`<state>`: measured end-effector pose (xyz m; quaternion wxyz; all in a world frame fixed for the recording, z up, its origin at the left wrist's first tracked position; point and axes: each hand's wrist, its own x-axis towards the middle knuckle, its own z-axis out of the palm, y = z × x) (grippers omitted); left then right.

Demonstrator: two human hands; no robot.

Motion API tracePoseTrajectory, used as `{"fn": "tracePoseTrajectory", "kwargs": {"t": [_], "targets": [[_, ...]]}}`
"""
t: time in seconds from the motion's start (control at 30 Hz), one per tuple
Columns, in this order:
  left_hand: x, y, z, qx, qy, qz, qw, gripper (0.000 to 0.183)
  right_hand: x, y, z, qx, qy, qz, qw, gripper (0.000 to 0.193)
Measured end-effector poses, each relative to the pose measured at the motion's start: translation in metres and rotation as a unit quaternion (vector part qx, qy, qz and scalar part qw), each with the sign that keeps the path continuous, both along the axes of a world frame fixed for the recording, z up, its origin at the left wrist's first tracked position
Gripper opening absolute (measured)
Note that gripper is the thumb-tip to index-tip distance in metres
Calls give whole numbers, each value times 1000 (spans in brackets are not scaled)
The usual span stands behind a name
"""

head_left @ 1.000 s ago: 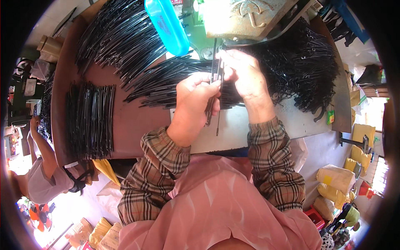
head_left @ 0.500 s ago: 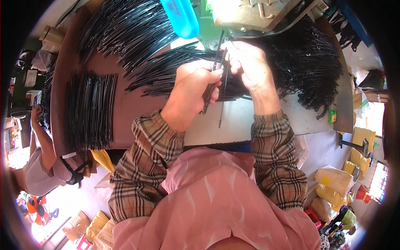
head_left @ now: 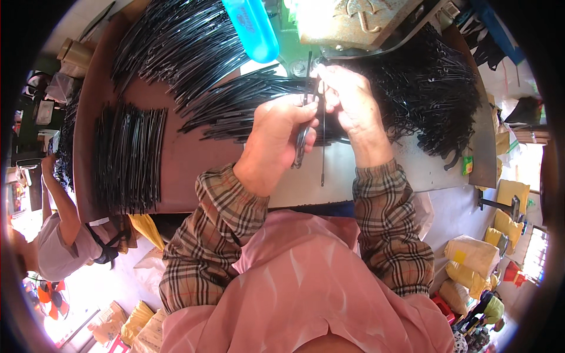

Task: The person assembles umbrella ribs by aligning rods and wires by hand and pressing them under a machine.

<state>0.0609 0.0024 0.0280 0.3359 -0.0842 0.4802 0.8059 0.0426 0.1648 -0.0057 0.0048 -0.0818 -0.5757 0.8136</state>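
Observation:
My left hand (head_left: 273, 132) is closed around a few black umbrella ribs (head_left: 301, 147), which stick out above and below its fist. Close beside it, my right hand (head_left: 356, 103) pinches the upper end of one thin rib (head_left: 323, 156). That rib hangs almost straight down between my hands, over the pale part of the table. Both hands are just in front of a rusty metal machine (head_left: 359, 23) with a raised umbrella shape on it. The fingertips hide where the right hand's rib is gripped.
Heaps of black ribs lie behind my left hand (head_left: 235, 103), at the far left (head_left: 182, 47) and at the right (head_left: 435, 88). A neat row of ribs (head_left: 129, 159) lies on the brown table (head_left: 182, 165). A blue case (head_left: 253, 32) stands near the machine. Another person (head_left: 65, 229) is at the left.
My left hand has shifted slightly to the right with its ribs. The thin rib in my right hand has swung to the right at its lower end and hangs straighter.

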Motion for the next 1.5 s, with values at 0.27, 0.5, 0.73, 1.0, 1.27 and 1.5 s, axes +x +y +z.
{"fn": "tracePoseTrajectory", "kwargs": {"t": [0.27,0.5,0.73,1.0,1.27,1.5], "targets": [[-1,3,5,26,0,-9,1000,13,0,0,1,-3,17,-7,1000,18],[2,0,4,-7,60,-4,998,14,4,1,12,-19,32,12,999,14],[29,-29,-6,-102,152,2,983,16,36,-22,10,48,97,-18,994,7],[49,-48,-7,-180,221,56,957,13,40,-61,17,-11,72,-13,997,10],[51,-141,-9,-602,394,135,681,34,64,-72,45,-9,45,161,986,18],[21,-218,-44,-861,429,-59,268,51,112,-111,111,-300,359,383,797,25]]}}
